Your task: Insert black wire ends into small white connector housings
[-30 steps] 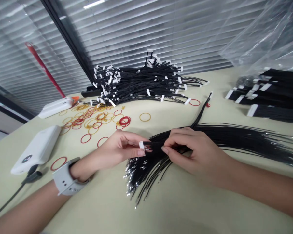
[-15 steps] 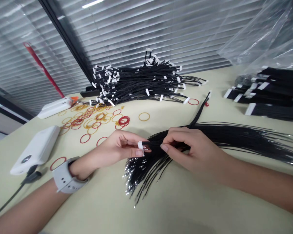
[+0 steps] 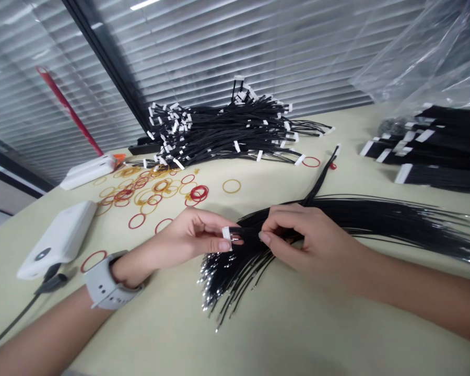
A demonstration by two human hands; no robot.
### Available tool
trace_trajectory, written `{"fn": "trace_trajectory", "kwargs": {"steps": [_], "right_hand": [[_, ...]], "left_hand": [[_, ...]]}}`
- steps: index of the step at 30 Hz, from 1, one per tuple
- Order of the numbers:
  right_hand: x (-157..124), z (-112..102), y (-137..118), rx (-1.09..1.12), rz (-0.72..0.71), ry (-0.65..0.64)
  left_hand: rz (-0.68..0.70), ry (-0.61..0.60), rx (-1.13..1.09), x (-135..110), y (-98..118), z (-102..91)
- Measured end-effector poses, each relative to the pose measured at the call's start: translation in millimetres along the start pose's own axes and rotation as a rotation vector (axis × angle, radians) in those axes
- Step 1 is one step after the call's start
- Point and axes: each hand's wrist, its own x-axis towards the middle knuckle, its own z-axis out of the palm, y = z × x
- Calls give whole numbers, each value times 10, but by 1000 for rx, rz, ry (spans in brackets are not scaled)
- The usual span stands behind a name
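Observation:
Between the thumb and fingers of my left hand [image 3: 191, 235] is a small white connector [image 3: 226, 236], with black wires running from it to the right. My right hand [image 3: 305, 240] is closed in a pinch close to the connector, at a black wire whose tip is too small to make out. Under both hands lies a thick bundle of loose black wires [image 3: 376, 219], their shiny metal terminals [image 3: 209, 287] fanned out toward the lower left. Behind my right hand, a finished-looking black cable [image 3: 321, 180] with a white end slants up from the bundle.
At the back lies a pile of black cables [image 3: 227, 130] with white connectors. Red and yellow rubber bands [image 3: 160, 187] are scattered left of centre. Two white power banks, one nearer [image 3: 58, 240], stand at left. Bundled cables [image 3: 442, 177] and a clear plastic bag [image 3: 419, 62] are at right.
Both hands hold nearly the same pose. The right fingertips have shifted very slightly to the right, and the wires at the connector look slightly different. The view has moved a little.

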Motion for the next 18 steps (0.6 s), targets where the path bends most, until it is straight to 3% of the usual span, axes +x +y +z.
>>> {"fn": "trace_trajectory", "kwargs": {"steps": [18], "right_hand": [[-1, 5, 12, 9, -78, 24]], "left_hand": [[-7, -14, -37, 16, 12, 19]]}}
